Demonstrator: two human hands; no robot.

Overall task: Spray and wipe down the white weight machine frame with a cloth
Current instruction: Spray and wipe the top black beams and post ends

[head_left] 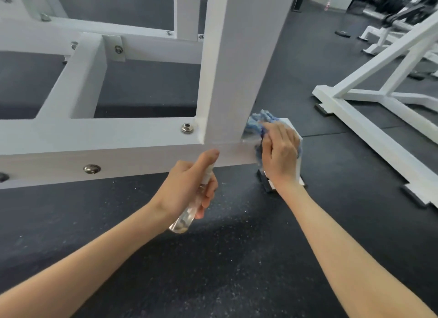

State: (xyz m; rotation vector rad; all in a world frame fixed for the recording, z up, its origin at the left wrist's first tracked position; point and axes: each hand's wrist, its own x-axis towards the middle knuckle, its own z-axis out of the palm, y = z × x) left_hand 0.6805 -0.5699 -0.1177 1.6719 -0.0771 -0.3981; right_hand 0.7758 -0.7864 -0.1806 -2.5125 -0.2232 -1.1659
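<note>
The white weight machine frame (132, 149) runs as a low horizontal beam across the view, with a thick upright post (232, 68) rising from it. My left hand (187, 185) grips a small clear spray bottle (189, 211), its nozzle end pointing up toward the beam and my forefinger on top. My right hand (280, 154) presses a crumpled blue cloth (258, 122) against the beam's right end, just right of the post. Most of the cloth is hidden under the hand.
Dark speckled rubber flooring (225, 246) lies below the beam. Bolts (187, 128) stud the frame. A second white machine base (369, 120) stretches diagonally at the right, with more gym equipment (388, 18) in the far right background.
</note>
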